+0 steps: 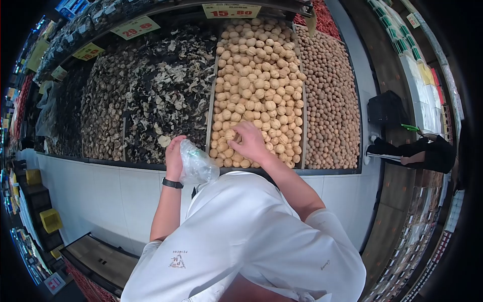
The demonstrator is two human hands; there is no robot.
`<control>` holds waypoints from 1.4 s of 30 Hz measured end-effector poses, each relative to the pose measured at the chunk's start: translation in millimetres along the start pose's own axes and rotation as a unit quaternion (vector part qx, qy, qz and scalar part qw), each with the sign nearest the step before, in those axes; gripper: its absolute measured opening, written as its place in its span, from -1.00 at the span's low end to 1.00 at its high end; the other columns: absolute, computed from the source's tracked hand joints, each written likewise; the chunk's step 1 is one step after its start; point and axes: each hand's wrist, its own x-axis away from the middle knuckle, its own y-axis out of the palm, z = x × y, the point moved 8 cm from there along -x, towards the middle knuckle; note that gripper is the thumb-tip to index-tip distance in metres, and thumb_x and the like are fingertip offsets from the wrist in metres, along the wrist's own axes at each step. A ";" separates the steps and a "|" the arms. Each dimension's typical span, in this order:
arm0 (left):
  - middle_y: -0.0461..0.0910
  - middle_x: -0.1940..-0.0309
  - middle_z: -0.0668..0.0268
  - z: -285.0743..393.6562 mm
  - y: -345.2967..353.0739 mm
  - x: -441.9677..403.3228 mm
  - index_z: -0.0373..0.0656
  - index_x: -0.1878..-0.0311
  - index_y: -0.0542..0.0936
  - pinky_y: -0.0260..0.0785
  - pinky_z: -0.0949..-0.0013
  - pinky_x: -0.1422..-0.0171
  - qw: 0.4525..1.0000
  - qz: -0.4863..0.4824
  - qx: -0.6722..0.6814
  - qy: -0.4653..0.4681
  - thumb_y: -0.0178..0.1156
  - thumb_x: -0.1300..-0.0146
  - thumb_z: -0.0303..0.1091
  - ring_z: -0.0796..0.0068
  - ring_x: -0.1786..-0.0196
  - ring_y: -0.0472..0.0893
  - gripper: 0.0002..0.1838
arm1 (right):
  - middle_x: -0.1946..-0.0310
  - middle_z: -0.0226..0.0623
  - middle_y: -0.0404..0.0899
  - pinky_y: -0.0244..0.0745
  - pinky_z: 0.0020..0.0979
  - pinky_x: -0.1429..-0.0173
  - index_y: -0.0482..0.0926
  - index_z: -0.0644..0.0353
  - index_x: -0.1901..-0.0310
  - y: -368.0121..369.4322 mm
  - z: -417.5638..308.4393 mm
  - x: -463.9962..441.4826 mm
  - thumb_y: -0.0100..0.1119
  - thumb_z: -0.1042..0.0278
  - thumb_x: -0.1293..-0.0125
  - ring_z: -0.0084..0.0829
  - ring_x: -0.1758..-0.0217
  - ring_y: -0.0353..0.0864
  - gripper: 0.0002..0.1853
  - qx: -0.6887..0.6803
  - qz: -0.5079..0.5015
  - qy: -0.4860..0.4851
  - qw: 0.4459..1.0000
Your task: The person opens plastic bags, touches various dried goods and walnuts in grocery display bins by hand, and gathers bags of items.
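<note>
In the head view, my left hand is closed on the rim of a clear plastic bag, which hangs in front of the bins. The bag has a small green print; whether anything lies inside it I cannot tell. My right hand is over the front part of a bin of walnuts, its thumb and fingers curled round a walnut. Pale tan walnuts fill this bin from back to front. A dark watch sits on my left wrist.
Left of the walnuts is a bin of dark dried fungus, then dried mushrooms. Small round brown goods fill the bin on the right. Price signs hang along the back. A person in dark clothes stands in the right aisle.
</note>
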 end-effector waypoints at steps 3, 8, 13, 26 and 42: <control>0.62 0.29 0.43 5.3 -5.0 2.2 -0.20 0.04 0.63 0.43 0.55 0.18 1.000 0.004 -0.012 0.008 0.07 -0.48 -0.37 0.68 0.29 0.57 -0.82 | 0.02 -0.13 0.59 0.45 -0.16 -0.23 0.60 0.25 -0.03 16.1 -6.4 -5.0 0.41 0.24 -0.09 -0.08 -0.13 0.52 -0.53 0.031 -0.025 -0.024 0.999; 0.61 0.30 0.43 11.6 -12.6 2.2 -0.21 0.04 0.63 0.42 0.56 0.19 1.000 0.013 -0.002 0.000 0.08 -0.46 -0.37 0.69 0.30 0.56 -0.82 | 0.04 -0.19 0.59 0.45 -0.15 -0.21 0.61 0.21 0.00 16.7 -3.2 4.0 0.37 0.26 -0.12 -0.12 -0.13 0.52 -0.60 0.040 -0.012 0.037 0.998; 0.61 0.31 0.43 20.9 -9.8 0.8 -0.21 0.05 0.62 0.43 0.56 0.18 1.000 -0.003 0.010 -0.001 0.09 -0.46 -0.35 0.67 0.30 0.56 -0.81 | 0.03 -0.16 0.61 0.49 -0.25 -0.19 0.60 0.25 -0.07 26.7 -21.5 23.7 0.38 0.22 -0.19 -0.18 -0.10 0.57 -0.56 -0.042 -0.065 0.093 0.993; 0.63 0.20 0.33 41.3 13.4 24.6 -0.21 0.01 0.57 0.45 0.48 0.05 0.998 -0.032 0.003 0.059 -0.01 -0.54 -0.21 0.59 0.18 0.59 -0.72 | -0.42 -0.08 0.31 0.25 -0.35 -0.48 0.10 0.19 -0.53 101.9 -104.5 15.5 0.37 0.49 -0.16 -0.32 -0.47 0.33 -0.09 -0.311 -0.165 0.166 0.921; 0.47 -0.25 0.29 1.8 6.9 124.2 -0.14 -0.40 0.31 0.28 0.29 -0.40 0.998 -0.015 0.053 -0.043 -0.04 -0.56 -0.29 0.44 -0.31 0.44 -0.58 | 0.03 0.03 0.62 0.54 -0.12 -0.07 0.44 0.17 -0.20 121.1 -120.9 32.9 0.20 0.45 -0.17 0.09 -0.06 0.63 -0.49 -0.144 -0.159 0.081 0.973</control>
